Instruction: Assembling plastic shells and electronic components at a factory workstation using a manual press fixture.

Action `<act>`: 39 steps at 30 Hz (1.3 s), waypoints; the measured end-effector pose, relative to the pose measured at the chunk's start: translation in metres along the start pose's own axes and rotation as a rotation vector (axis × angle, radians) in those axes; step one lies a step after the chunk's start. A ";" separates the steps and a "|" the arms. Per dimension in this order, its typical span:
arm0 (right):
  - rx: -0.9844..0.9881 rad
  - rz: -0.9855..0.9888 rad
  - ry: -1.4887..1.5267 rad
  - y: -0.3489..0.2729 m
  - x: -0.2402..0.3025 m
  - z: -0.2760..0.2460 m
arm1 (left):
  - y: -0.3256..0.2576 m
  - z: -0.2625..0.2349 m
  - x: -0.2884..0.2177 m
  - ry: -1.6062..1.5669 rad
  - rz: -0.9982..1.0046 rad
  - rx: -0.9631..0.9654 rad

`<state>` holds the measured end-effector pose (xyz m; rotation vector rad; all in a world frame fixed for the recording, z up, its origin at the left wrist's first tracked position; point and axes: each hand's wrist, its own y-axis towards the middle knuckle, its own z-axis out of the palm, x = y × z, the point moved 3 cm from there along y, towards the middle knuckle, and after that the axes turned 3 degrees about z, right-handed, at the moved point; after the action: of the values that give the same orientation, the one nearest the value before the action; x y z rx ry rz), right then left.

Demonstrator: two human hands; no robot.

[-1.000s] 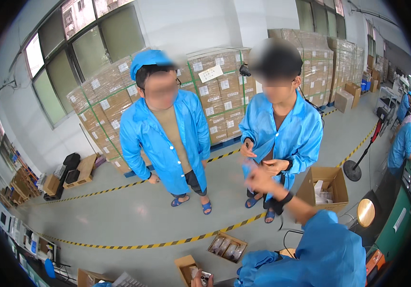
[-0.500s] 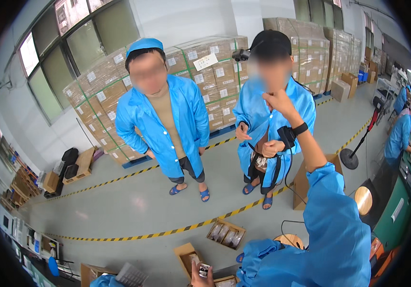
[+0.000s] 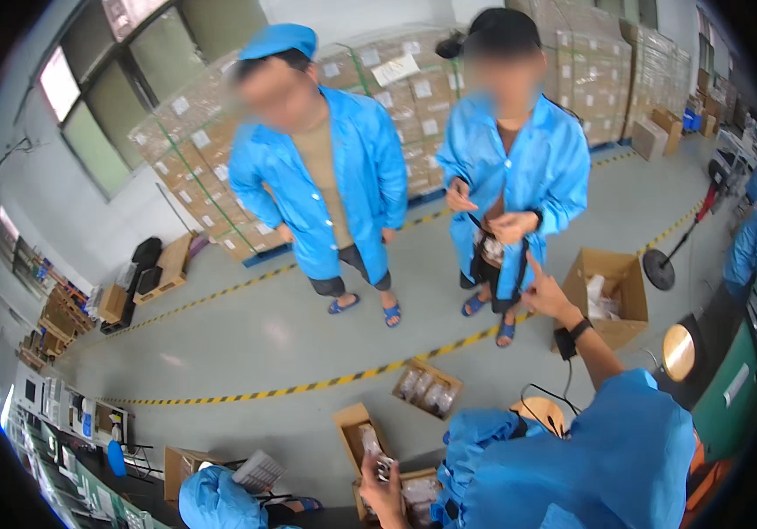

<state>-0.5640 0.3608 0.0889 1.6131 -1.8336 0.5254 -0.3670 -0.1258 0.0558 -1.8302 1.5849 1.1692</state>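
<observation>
My right hand (image 3: 551, 295) reaches forward from the lower right, its index finger stretched out and nothing held in it. A black wristband (image 3: 582, 328) circles that wrist, and a small black box (image 3: 565, 343) with a cable sits beside it. At the lower edge my left hand (image 3: 382, 501) is closed around a small silver-and-dark device (image 3: 384, 467) with round dark spots; its exact kind is unclear. Just beyond this hand lies an open carton (image 3: 356, 430) with clear-bagged items.
Two people in blue coats (image 3: 343, 167) stand ahead, before wrapped stacks of cartons (image 3: 202, 167). A low carton (image 3: 428, 388) and a taller open box (image 3: 612, 335) sit on the floor. Beside me are a round stool (image 3: 678, 353) and a blue-capped person (image 3: 212, 498).
My right hand has lowered, and its index finger now extends from a more curled shape. My left hand with the device has come further into view. The person on the left leans their head sideways.
</observation>
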 end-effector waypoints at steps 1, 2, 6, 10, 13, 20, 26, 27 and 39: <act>-0.074 0.121 0.047 -0.005 -0.016 -0.007 | -0.001 -0.002 -0.007 -0.043 -0.002 -0.031; -0.152 0.151 0.121 0.002 -0.030 -0.009 | -0.004 -0.002 -0.003 -0.051 -0.027 -0.037; -0.209 0.145 0.238 0.033 -0.022 -0.017 | -0.025 -0.001 0.006 -0.008 -0.019 -0.074; 0.022 0.192 0.203 0.044 0.039 0.007 | -0.055 0.000 0.015 -0.049 -0.093 -0.076; 0.084 -0.002 0.237 0.034 0.068 0.061 | -0.086 -0.004 0.031 -0.128 -0.139 -0.130; 0.689 -0.270 0.420 -0.046 0.172 0.179 | -0.104 -0.042 -0.008 -0.204 -0.134 -0.323; 1.467 -0.618 0.428 -0.218 0.275 0.243 | -0.099 -0.058 -0.022 -0.098 -0.053 -0.427; 1.513 -0.578 0.380 -0.225 0.281 0.238 | -0.092 -0.064 -0.031 0.059 -0.001 -0.412; 1.796 -0.447 0.311 -0.249 0.331 0.252 | -0.126 -0.101 -0.073 0.307 -0.254 -0.601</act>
<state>-0.3860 -0.0901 0.1069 2.4915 -0.3417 2.3641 -0.2146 -0.1331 0.1466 -2.6123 1.1585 1.3921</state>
